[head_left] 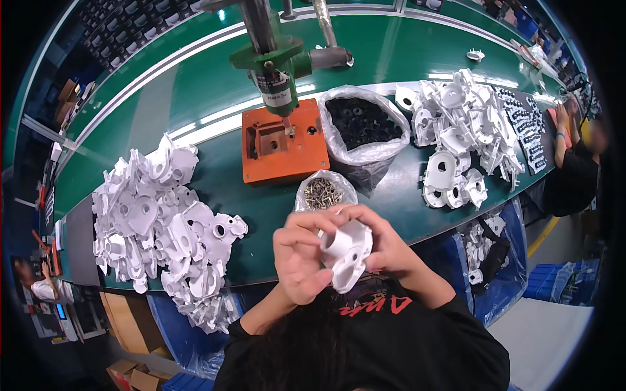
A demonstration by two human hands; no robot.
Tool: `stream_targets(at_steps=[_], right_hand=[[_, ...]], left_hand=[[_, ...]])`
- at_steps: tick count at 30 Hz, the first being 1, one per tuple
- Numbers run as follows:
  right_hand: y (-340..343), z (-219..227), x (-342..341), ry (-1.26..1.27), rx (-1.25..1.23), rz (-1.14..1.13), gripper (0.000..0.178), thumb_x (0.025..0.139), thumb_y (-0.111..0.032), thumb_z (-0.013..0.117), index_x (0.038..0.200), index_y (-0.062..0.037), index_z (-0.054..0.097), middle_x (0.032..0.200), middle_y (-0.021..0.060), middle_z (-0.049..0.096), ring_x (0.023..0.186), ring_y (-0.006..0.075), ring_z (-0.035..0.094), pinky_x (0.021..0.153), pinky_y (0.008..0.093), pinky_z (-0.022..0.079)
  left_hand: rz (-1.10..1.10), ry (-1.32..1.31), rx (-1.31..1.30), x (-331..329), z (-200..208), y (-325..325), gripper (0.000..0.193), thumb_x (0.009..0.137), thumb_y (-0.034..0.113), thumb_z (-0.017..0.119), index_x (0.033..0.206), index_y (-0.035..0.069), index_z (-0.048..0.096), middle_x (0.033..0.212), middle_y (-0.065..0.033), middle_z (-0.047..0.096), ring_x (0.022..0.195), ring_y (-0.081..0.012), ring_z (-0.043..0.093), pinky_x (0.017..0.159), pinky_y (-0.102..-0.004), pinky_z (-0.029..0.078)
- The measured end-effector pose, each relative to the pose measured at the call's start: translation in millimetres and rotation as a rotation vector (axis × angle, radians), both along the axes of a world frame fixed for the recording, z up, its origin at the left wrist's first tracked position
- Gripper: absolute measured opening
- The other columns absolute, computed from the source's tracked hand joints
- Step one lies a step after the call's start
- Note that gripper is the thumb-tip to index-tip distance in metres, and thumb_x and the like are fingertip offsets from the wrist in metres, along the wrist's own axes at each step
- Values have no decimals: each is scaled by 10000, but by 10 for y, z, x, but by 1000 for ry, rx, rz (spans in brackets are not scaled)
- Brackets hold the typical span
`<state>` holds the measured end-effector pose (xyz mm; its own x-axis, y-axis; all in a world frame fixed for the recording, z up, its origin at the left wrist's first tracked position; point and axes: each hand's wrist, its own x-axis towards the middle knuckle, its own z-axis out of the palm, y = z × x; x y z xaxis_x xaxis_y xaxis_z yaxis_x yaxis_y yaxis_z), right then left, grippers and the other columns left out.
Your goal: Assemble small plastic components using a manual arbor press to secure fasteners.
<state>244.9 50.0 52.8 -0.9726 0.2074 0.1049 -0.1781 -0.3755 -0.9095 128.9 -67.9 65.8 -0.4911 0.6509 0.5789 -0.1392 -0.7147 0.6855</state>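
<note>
Between both hands I hold a white plastic housing (353, 253) with a round tube and small holes, raised over the table's near edge. My left hand (301, 256) grips its left side by the tube, fingers curled. My right hand (386, 242) is closed on its right side, with the thumb along the lower edge. Just beyond the hands stands a clear bag of small metal screws (324, 193). Farther off, an orange metal fixture block (285, 164) sits beneath a green press head (274, 72); the block's recess has no white housing in it.
White housings are heaped at the left (147, 212) and the right (456, 124). A plastic bag of black parts (365, 124) stands beside the fixture. Blue bins (505, 287) lie below the table edge. At the far right another person's arm (561, 133) reaches toward trays of small parts (525, 124).
</note>
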Motion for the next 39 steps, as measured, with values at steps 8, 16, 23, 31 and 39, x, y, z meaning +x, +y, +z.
stream_targets(at_steps=[8, 16, 23, 31, 39], right_hand=[[61, -47, -64, -94, -27, -204, 812, 764, -668, 622, 1243, -65, 364, 1261, 141, 499, 1177, 223, 518, 977, 362, 434], [598, -52, -356, -250, 399, -527, 354, 882, -271, 622, 1129, -23, 565, 1017, 36, 583, 963, 120, 544, 840, 282, 423], [1356, -598, -1141, -438, 1392, -946, 282, 797, -196, 663, 1024, -30, 647, 983, 147, 597, 927, 309, 557, 814, 382, 457], [1286, -646, -1202, -383, 1323, -890, 235, 781, -134, 661, 992, -57, 591, 905, 138, 551, 900, 327, 555, 791, 424, 454], [1316, -667, -1173, -330, 1130, -923, 187, 827, -100, 603, 1001, -52, 556, 978, 165, 516, 902, 364, 561, 780, 446, 472]], left_hand=[[268, 628, -525, -110, 16, -87, 379, 782, 73, 712, 1103, 37, 514, 1196, -174, 562, 1092, -315, 556, 928, -367, 441], [526, 704, -515, -442, -2, -143, 312, 765, 55, 733, 1037, 16, 585, 1126, -193, 631, 942, -320, 642, 807, -361, 508], [828, 1174, -681, -1093, 21, 349, 185, 786, 63, 654, 939, 17, 561, 1066, -147, 617, 1027, -345, 585, 879, -432, 456], [895, 1242, -663, -1338, -309, 608, 143, 788, 85, 645, 878, 36, 545, 1019, -133, 628, 1101, -334, 562, 939, -458, 430], [959, 1309, -591, -1381, -396, 640, 147, 760, 65, 654, 865, 45, 553, 1097, -143, 609, 1125, -348, 553, 947, -468, 433]])
